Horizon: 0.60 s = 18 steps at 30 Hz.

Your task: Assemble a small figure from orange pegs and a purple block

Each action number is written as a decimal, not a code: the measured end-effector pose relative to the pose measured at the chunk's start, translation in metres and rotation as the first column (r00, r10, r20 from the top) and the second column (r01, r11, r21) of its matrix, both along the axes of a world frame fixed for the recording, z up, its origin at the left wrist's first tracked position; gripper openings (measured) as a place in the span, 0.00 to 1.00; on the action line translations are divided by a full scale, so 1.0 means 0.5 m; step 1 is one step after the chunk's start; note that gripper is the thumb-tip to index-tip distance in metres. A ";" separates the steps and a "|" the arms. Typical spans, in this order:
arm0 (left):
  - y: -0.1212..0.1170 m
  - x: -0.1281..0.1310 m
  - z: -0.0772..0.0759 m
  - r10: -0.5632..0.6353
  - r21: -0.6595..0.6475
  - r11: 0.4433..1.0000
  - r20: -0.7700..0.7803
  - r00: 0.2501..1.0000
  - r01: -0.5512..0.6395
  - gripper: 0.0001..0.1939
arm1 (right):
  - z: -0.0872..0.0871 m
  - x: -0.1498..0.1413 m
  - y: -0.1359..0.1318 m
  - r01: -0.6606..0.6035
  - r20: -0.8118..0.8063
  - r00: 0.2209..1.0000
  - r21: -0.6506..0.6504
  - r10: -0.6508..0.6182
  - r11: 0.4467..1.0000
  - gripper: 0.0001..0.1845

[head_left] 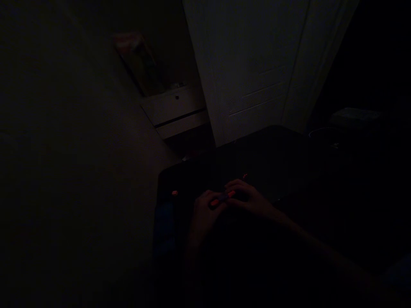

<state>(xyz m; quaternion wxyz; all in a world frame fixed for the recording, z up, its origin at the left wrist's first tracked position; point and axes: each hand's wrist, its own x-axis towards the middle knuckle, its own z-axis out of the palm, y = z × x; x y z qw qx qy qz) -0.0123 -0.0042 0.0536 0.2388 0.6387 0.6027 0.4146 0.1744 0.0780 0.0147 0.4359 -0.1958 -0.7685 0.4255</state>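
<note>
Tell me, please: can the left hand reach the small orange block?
Probably yes: the block lies near the left hand, with nothing visible between, but that hand holds the bar.

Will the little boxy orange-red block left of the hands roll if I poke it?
The small, boxy orange-red block looks flat-sided, so it would probably slide or tumble rather than roll. It's much smaller than the left hand, so likely light. Its material is too dim to judge slipperiness.
</note>
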 end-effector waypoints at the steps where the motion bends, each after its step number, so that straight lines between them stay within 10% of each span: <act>1: -0.001 0.000 -0.001 0.010 0.006 1.000 -0.011 1.000 -0.010 0.12 | 0.002 0.001 0.000 -0.002 0.003 1.000 -0.016 0.002 1.000 0.12; 18: -0.012 -0.010 -0.030 0.005 -0.076 0.997 -0.002 1.000 -0.005 0.23 | 0.021 0.010 -0.015 0.023 0.112 0.994 -0.261 0.007 0.965 0.14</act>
